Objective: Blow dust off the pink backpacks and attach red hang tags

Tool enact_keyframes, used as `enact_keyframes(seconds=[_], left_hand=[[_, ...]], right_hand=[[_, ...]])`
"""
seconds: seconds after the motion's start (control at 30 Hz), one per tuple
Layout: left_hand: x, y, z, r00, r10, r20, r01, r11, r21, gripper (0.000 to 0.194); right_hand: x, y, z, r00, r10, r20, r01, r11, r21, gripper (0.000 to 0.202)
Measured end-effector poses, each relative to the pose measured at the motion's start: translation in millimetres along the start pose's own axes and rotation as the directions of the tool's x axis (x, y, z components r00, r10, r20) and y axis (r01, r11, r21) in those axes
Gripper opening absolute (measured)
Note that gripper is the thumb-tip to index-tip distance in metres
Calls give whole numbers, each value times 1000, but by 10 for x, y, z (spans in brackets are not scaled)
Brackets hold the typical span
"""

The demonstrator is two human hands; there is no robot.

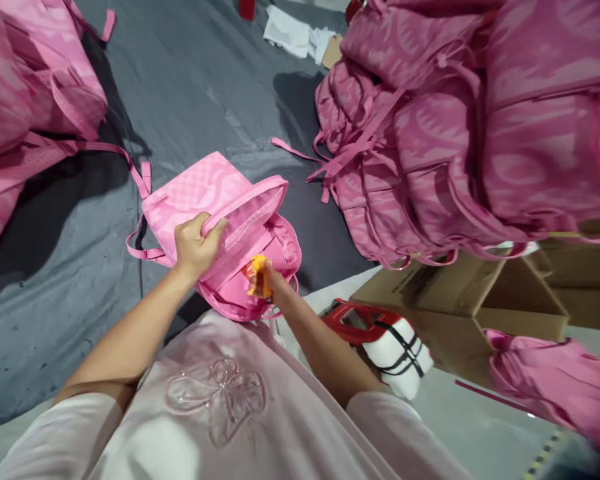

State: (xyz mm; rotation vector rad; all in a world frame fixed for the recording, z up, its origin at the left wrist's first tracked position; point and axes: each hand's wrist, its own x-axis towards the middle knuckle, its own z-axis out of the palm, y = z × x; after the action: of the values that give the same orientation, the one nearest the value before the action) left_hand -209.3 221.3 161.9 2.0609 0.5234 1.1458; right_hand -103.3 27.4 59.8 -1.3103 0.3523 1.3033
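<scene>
A pink patterned backpack (195, 190) lies on the grey cloth in front of me, its main compartment unzipped. My left hand (196, 245) is closed round the edge of its raised flap, thumb on top. Inside the opening, at the right, is my right hand (270, 277), with a yellow-orange tool (260, 275) in its grip. The fingers of that hand are mostly hidden behind the tool. Something small and red shows beside the tool, too blurred to name.
Pink backpacks (430, 133) are heaped at the right, and more (35, 87) lie at the left. White papers (287, 32) rest at the far edge of the grey cloth (195, 80). Cardboard boxes (440, 293) and a red-and-white object (380, 333) stand lower right.
</scene>
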Motion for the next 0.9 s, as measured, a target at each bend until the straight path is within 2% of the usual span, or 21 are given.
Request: enact_keyframes(seconds=[0.07, 0.13, 0.2, 0.27, 0.33, 0.43, 0.53, 0.6, 0.7, 0.9], left_hand=[[47, 17, 18, 998, 65, 19, -65, 998, 8, 51], [122, 8, 17, 995, 104, -3, -104, 994, 33, 54], [217, -25, -4, 990, 128, -50, -125, 990, 66, 56], [313, -72, -36, 983, 155, -100, -146, 985, 90, 56], [392, -119, -61, 978, 166, -130, -153, 983, 100, 55], [459, -164, -48, 980, 165, -113, -153, 983, 102, 56], [477, -169, 4, 985, 151, -86, -141, 983, 117, 58], [480, -157, 30, 988, 135, -73, -124, 983, 139, 58], [485, -131, 45, 987, 147, -58, -136, 978, 157, 57], [480, -74, 70, 985, 172, -5, -168, 966, 196, 62]], right_hand=[[162, 107, 167, 999, 7, 41, -15, 979, 201, 60], [249, 232, 220, 996, -20, 83, -7, 950, 314, 61], [279, 349, 170, 979, -21, 201, -44, 949, 312, 61], [279, 442, 72, 928, 22, 372, -133, 952, 276, 61], [270, 497, -13, 894, 0, 448, -153, 940, 304, 62], [261, 512, -56, 904, -81, 421, -97, 918, 385, 62], [254, 487, -24, 904, -36, 427, -120, 935, 333, 60], [246, 470, 11, 935, -19, 355, -104, 940, 324, 60], [229, 449, 55, 948, 28, 316, -102, 970, 221, 56], [243, 451, 130, 980, -97, 172, 60, 977, 205, 55]])
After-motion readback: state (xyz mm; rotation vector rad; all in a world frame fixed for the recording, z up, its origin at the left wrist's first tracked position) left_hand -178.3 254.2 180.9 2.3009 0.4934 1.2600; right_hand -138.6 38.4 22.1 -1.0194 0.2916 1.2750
